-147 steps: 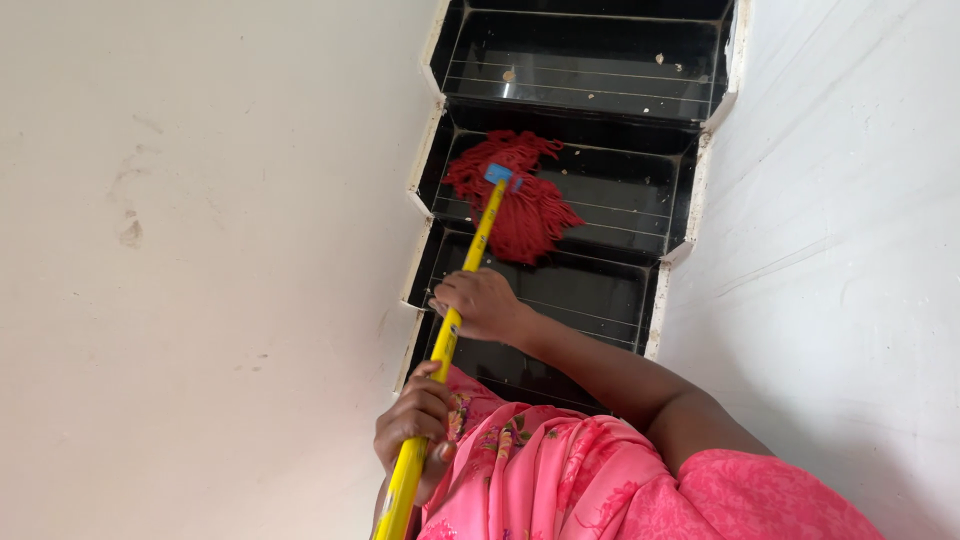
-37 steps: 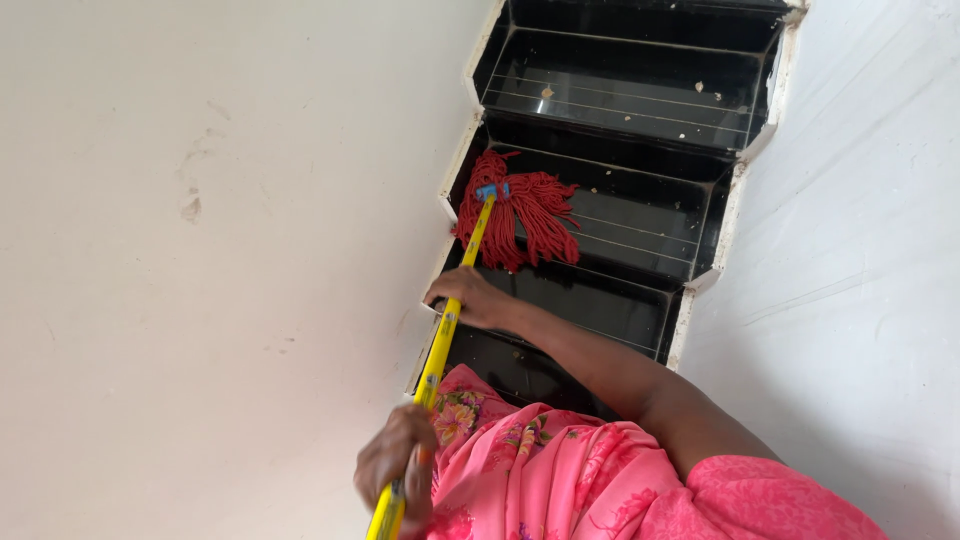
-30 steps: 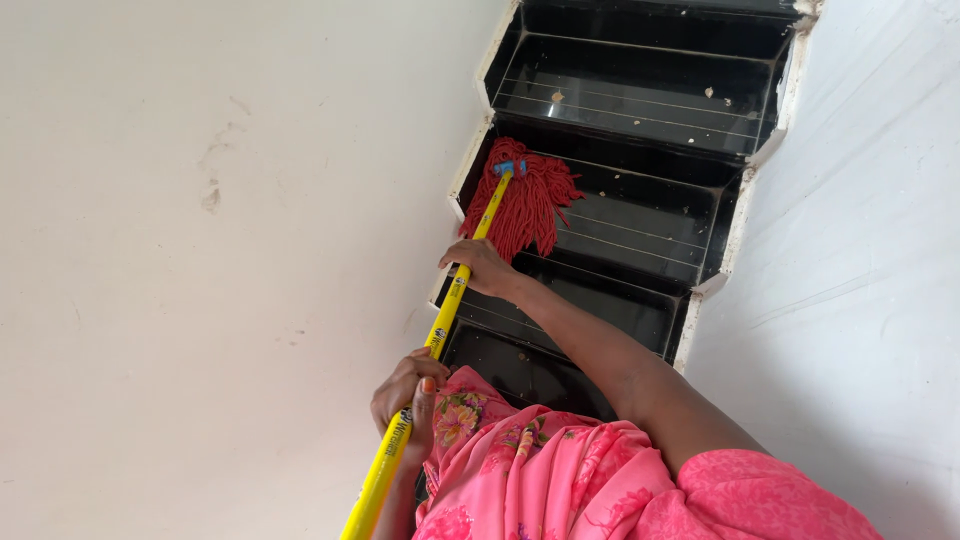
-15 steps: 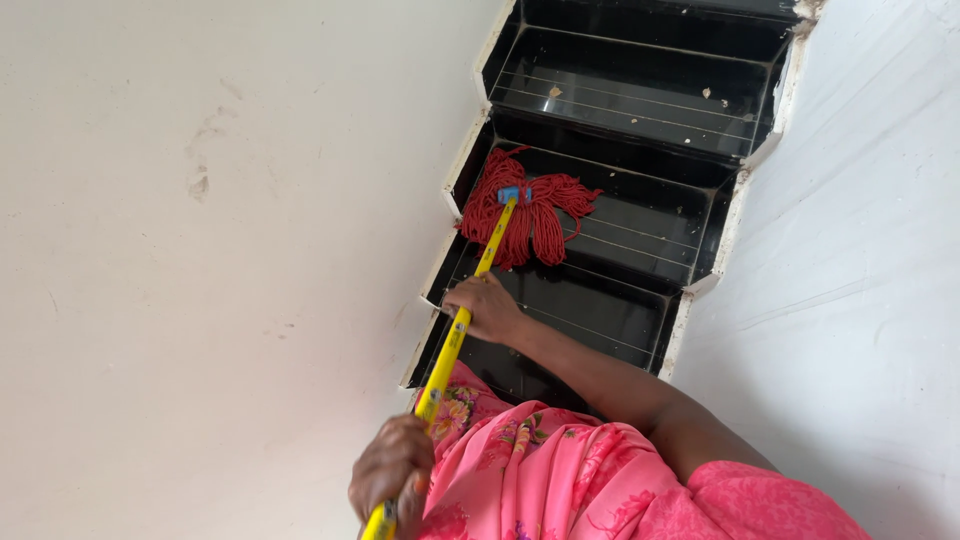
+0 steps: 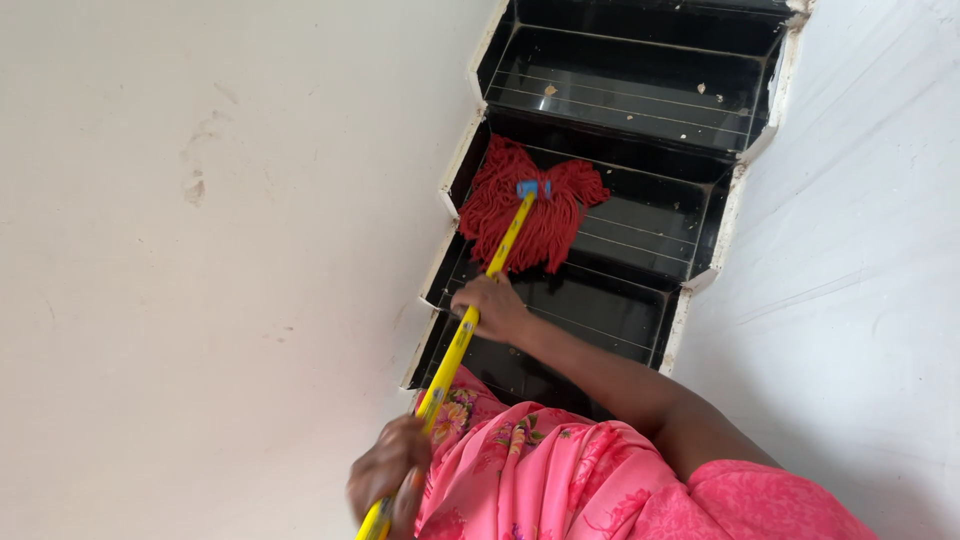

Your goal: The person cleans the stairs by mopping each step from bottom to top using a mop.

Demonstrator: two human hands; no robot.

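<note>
The staircase (image 5: 640, 215) is narrow and runs between two white walls: the left wall (image 5: 200, 250) fills the side from 7 to 11 o'clock, and the right wall (image 5: 860, 250) closes the side from 1 to 5 o'clock. Four black steps are visible, each with thin pale lines across the tread and a white border at both ends. The open room for moving is only the width of one tread, from one white border to the other.

There is one mop. Its red string head (image 5: 530, 205) lies spread on the second step from the top, close to the left border, and the right half of this tread stays free. One small blue clip (image 5: 533, 188) joins the head to the one yellow handle (image 5: 470, 320), which goes down toward 7 o'clock.

The right hand (image 5: 495, 308) grips the handle near its middle, above the third step, with the fingers wrapped tight around it. The left hand (image 5: 390, 480) holds the lower end at the bottom edge, also with the fingers closed around the handle. Pink flowered cloth (image 5: 560, 480) covers the bottom at 6 o'clock.

On the top step lie a few small pale crumbs (image 5: 549, 90), at about 12 o'clock. A small printed band on the handle shows near the left hand; its details are too small to tell.
</note>
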